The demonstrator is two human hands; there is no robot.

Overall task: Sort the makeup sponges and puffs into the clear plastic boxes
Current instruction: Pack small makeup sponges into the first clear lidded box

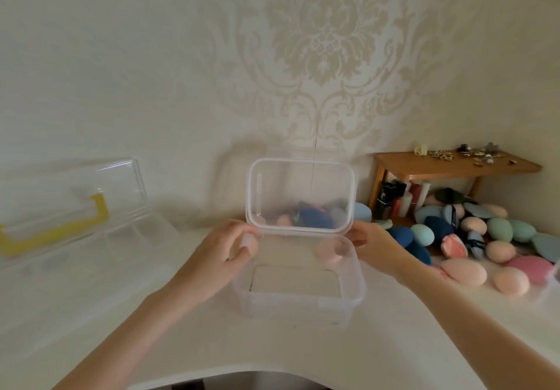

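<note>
1. While our left hand (233, 245) curls its fingers around the lower left corner of the clear plastic lid (301, 195), our right hand (368, 245) pinches the lower right corner, so the lid stands upright.
2. Just below the lid sits the clear rectangular plastic box (298, 295) on the white bench (188, 338), open, with one peach sponge (328, 251) blurred at its far right corner.
3. Right of our right hand we see a pile of peach, pink, green and blue egg-shaped makeup sponges and puffs (485, 238) on the bench, under and before a small wooden shelf (454, 164).
4. Well apart at the left lies a clear case with a yellow handle (60, 226), open.
</note>
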